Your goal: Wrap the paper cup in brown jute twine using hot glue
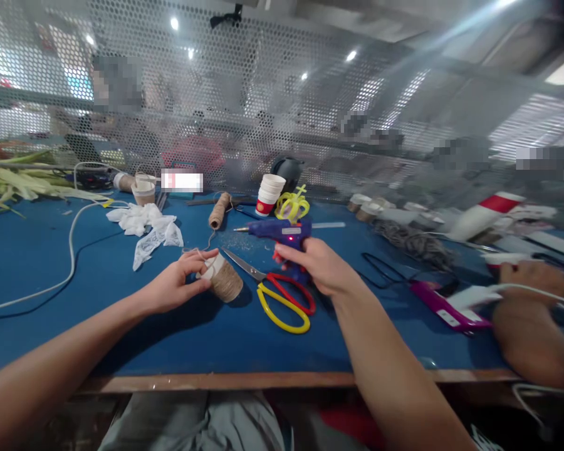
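Blue tabletop (319, 352) under scissors (262, 277). Left of scissors, twine-wrapped cup (229, 281) pinched in left hand (169, 286), thumb opposite fingers; beyond scissors' handles, glue gun (273, 230) within right hand's (326, 263) curled fingers. Swung left hastily, could burn fingertips or snag loose twine (212, 237).

"how's the light?"
"moderate, with small round white lamps (351, 56) shining overhead and a pale streak of glare at upper right."
"any shadows?"
"soft, dark ones on the flat blue tabletop (329, 354), a broad one beside the bare left forearm (98, 331)."
"is it sharp?"
"fairly, around the middle. the right side smears, the grey perforated metal screen (263, 81) looks hazy, the edges stretch, and pixelated blocks cover patches."
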`<state>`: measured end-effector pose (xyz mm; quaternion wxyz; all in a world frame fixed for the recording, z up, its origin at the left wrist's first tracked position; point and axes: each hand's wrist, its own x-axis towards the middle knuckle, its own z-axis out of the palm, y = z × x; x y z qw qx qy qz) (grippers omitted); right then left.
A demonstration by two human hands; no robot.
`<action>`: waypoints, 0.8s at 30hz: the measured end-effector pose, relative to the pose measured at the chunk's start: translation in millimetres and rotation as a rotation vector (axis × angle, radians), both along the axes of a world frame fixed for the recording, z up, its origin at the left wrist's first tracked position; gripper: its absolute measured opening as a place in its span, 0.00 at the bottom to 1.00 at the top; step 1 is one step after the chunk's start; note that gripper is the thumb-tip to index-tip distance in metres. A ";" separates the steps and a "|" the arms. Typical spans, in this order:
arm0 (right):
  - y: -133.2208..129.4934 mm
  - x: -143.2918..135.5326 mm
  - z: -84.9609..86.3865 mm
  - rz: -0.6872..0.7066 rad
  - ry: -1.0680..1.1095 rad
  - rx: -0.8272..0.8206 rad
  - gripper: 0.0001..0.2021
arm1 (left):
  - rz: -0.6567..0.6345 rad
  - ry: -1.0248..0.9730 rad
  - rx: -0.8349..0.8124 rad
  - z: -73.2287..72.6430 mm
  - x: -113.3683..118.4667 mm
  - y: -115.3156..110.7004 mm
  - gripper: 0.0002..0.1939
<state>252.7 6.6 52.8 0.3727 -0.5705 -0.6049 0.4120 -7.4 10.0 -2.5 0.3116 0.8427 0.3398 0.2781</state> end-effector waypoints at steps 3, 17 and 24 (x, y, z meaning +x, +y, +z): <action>27.3 5.6 -10.0 -0.146 -0.090 -0.022 0.10 | -0.001 -0.009 0.013 -1.7 0.1 0.5 0.09; 74.0 -8.1 -31.3 -0.228 -0.692 0.085 0.11 | 0.011 0.004 0.040 -0.2 1.8 -1.5 0.08; 36.3 -88.9 1.3 0.357 -0.595 0.350 0.15 | 0.039 0.017 0.089 0.7 4.4 -5.4 0.07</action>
